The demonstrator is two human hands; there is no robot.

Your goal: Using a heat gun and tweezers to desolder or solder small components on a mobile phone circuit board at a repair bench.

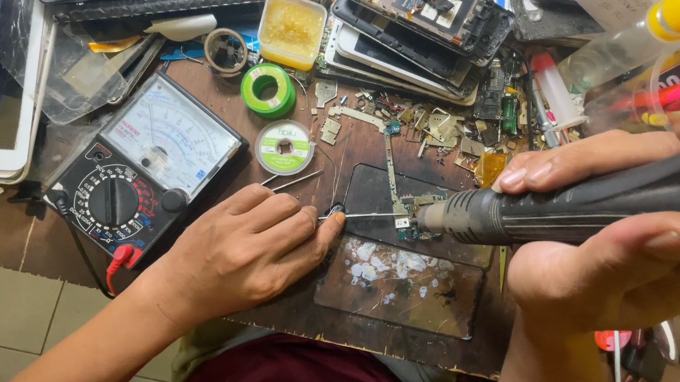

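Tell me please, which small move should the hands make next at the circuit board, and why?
Probably hold the hot-air tool steady while the left hand nudges the tweezers toward the nozzle. The right hand aims the nozzle at the small circuit board, and the tweezer tips lie just beside it.

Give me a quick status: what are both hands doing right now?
Right hand grips hot-air tool, nozzle at small circuit board. Left hand holds tweezers to it. Multimeter beside, loose parts around.

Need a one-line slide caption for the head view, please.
Right hand aims hot-air tool at circuit board; left hand steadies tweezers.
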